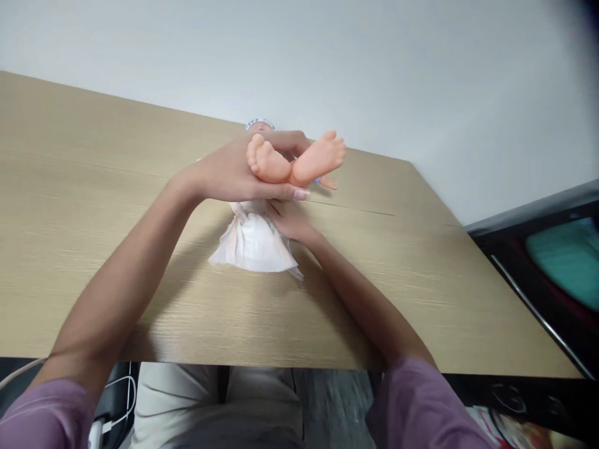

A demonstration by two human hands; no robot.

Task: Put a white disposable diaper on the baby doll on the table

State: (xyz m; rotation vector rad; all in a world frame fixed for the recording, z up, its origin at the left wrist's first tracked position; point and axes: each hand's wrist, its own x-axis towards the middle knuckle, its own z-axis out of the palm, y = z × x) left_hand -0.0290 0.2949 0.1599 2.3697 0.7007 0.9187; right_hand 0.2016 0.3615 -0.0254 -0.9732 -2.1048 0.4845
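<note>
A baby doll lies on the wooden table (93,206), its two bare feet (294,161) raised and crossed toward me. My left hand (234,174) is wrapped around the doll's ankles and holds the legs up. Under the doll lies a white diaper (253,244), spread open toward me. My right hand (291,219) rests on the diaper's right side beneath the raised legs, fingers partly hidden. The doll's head with a white and blue cap (259,123) peeks out behind my left hand.
The table stands against a pale wall (327,56). To the right is a dark unit (538,262) with a teal item (568,259) and a metal bar. White cables (115,399) hang by my left knee.
</note>
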